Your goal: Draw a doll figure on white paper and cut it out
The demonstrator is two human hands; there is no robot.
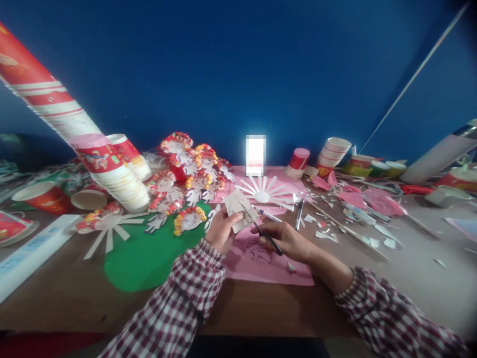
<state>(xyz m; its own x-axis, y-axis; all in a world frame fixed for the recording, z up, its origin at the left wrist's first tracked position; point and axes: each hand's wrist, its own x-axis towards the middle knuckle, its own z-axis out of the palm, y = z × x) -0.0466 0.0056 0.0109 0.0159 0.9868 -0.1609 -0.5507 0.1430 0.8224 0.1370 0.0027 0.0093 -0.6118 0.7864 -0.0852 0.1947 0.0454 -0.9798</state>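
Observation:
My left hand (pixel 222 229) pinches a small off-white piece of paper (pixel 238 208) with dark lines on it, thumb across its face. My right hand (pixel 286 239) grips a slim black pen (pixel 271 239), its tip end close to the paper's right edge; whether it touches, I cannot tell. Both hands are above a pink sheet (pixel 276 271) bearing dark marks or thin scraps. Just beyond the paper lies a white cut-out with radiating strips (pixel 263 196). A second, light-coloured pen (pixel 269 215) lies behind my right hand, and a dark pen (pixel 299 214) lies to its right.
A long stack of red and white paper cups (pixel 93 154) leans at left. Several paper dolls with red and yellow curled trim (pixel 190 219) lie beside a green sheet (pixel 137 258). Paper scraps (pixel 328 236), a wooden stick (pixel 350 231) and more cups (pixel 333 151) are at right.

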